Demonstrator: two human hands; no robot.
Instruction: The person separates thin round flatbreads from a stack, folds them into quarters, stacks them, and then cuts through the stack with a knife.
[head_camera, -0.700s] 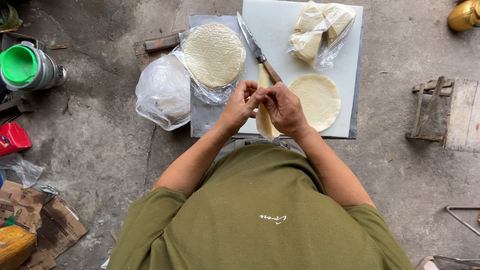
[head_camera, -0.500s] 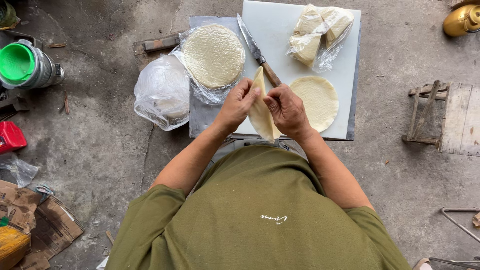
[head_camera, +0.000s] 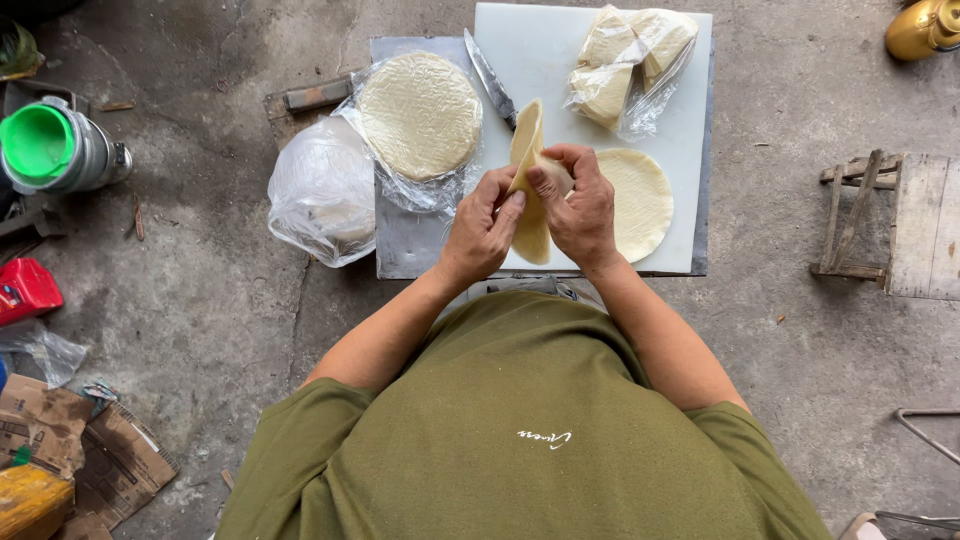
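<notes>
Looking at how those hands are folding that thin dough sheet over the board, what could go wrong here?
The dough sheet looks thin and is pinched between the left hand and right hand, so it might tear. The knife lies on the white board just beyond the fingers; a careless reach could meet its blade. The round sheet lies uncovered and may dry.

I see pale cream dough sheet (head_camera: 528, 200) in hands — same cream on round stack (head_camera: 420, 113) & folded pieces (head_camera: 625, 62) in clear bags. Cutting board (head_camera: 560, 60) white, shirt (head_camera: 530, 440) olive green, cup (head_camera: 38, 145) bright green, floor (head_camera: 200, 300) mottled grey, box (head_camera: 25, 290) red.
</notes>
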